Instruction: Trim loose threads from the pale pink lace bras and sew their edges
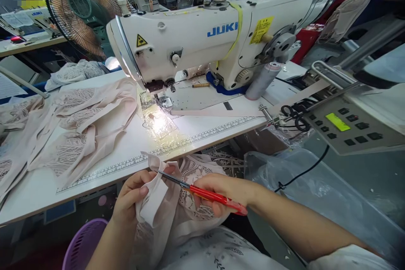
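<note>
Right grip [218, 192] is wrapped around the scissors [202, 193], their long axis pointed leftward across the cloth [155, 202], which is pinched by the left grip [133, 196], nearer the tips, before the worktop's near edge.

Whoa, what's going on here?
Someone is holding a pale lace garment over their lap. Their left hand pinches its plain band, and their right hand holds red-handled scissors with the blades up against the cloth. I can't tell if they're snipping. In front is a white JUKI sewing machine, with more lace pieces on the table to its left.
</note>
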`<state>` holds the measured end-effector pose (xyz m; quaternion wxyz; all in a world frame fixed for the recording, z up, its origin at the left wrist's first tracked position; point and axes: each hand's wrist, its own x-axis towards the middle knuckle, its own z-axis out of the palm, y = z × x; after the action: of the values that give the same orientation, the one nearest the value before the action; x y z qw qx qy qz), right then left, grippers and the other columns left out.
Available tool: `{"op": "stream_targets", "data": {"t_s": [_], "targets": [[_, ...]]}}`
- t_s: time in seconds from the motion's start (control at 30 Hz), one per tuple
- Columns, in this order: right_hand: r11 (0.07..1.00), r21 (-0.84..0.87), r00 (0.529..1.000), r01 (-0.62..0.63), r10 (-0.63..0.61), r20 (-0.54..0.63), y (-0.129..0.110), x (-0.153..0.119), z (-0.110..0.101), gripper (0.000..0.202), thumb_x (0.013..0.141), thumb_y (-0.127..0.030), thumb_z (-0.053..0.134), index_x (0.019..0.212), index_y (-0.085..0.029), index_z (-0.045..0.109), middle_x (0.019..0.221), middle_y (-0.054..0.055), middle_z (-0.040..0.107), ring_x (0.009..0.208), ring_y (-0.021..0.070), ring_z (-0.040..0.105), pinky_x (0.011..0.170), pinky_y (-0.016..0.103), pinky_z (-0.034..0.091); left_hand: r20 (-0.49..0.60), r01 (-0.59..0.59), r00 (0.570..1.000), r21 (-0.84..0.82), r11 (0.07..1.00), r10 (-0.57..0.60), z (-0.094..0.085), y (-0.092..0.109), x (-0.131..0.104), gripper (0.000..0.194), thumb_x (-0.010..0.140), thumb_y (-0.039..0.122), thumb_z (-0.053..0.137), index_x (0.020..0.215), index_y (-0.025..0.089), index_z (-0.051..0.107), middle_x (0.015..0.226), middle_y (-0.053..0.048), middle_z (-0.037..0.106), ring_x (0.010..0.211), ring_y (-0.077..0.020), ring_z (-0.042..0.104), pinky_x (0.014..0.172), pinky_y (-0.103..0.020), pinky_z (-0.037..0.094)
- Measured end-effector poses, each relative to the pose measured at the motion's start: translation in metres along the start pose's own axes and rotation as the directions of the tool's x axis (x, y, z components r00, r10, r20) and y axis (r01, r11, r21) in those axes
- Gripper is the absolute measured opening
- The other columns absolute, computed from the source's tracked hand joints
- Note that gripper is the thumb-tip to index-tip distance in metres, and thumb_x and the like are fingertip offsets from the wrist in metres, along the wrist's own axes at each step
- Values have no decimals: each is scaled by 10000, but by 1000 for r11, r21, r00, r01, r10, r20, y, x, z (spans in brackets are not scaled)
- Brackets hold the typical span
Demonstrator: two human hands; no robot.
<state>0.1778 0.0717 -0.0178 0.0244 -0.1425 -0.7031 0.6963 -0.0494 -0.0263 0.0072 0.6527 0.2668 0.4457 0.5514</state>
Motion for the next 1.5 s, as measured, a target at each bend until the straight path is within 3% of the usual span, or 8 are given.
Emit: {"op": "stream_targets", "data": {"t_s": [0.37, 0.67, 0.83, 0.97, 1.07, 1.17, 1.4, 1.5], "targets": [[957, -288, 958, -35, -49, -281, -24, -14, -24, 536, 649, -686, 622, 618, -171, 478, 564, -38, 441, 520, 94, 388, 502, 213, 320, -48, -180, 979, 228, 957, 196, -2, 17, 5, 169, 680, 312, 734, 614, 170, 672, 855, -78, 678, 767, -204, 600, 651, -274, 458], [103, -663, 665, -742, -19, -747, -72, 24, -146, 252, 808, -381, 554, 779, -143, 632, 829, 138, 662, 772, 249, 608, 583, 269, 367, 64, -9, 998, 470, 883, -24, -1, 42, 18, 232, 747, 418, 689, 762, 187, 694, 647, -8, 620, 555, -112, 525, 511, -203, 406], [149, -662, 661, -734, -63, -748, -78, 49, -160, 234, 837, -276, 566, 885, -72, 671, 929, 205, 664, 892, 292, 618, 700, 313, 427, 114, 44, 985, 546, 836, -126, 7, 53, 27, 264, 772, 448, 653, 839, 200, 713, 795, -26, 685, 692, -145, 593, 622, -237, 460], [293, -775, 775, -560, -145, -615, -79, 57, -100, 330, 965, -336, 372, 1057, -177, 647, 1016, 95, 666, 947, 191, 599, 769, 256, 429, 142, 4, 983, 623, 783, -118, 15, 56, 36, 244, 783, 422, 636, 825, 188, 689, 763, 0, 653, 668, -114, 556, 617, -218, 426], [545, -835, 950, -72, -217, -223, -75, 56, -46, 215, 874, -359, 569, 942, -175, 655, 844, 29, 662, 748, 133, 573, 640, 208, 403, 154, -47, 986, 640, 767, -68, 17, 55, 38, 237, 763, 413, 653, 804, 180, 630, 670, 31, 591, 610, -89, 494, 565, -194, 371], [626, -776, 936, 81, -315, -156, -67, 50, -19, 236, 875, -293, 566, 697, -140, 597, 632, -8, 559, 605, 108, 481, 561, 208, 334, 142, -19, 986, 603, 798, -84, 11, 50, 33, 272, 732, 427, 683, 800, 183, 583, 662, 42, 559, 575, -80, 459, 525, -185, 338], [669, -739, 966, -81, -131, -224, -64, 48, -33, 195, 895, -275, 527, 801, -142, 634, 664, -15, 585, 635, 97, 513, 566, 180, 348, -167, 116, 986, 550, 827, -27, -10, 30, 31, 413, 700, 595, 622, 843, 220, 526, 617, 26, 590, 496, -134, 518, 457, -226, 372], [472, -812, 920, -343, -8, -393, -70, 51, -64, 232, 909, -361, 507, 845, -195, 656, 781, -6, 660, 729, 110, 571, 621, 183, 378, -221, 37, 937, 834, 551, 271, -22, 27, 45, 392, 741, 562, 559, 967, 242, 535, 618, 16, 623, 540, -188, 588, 483, -261, 425]]}}
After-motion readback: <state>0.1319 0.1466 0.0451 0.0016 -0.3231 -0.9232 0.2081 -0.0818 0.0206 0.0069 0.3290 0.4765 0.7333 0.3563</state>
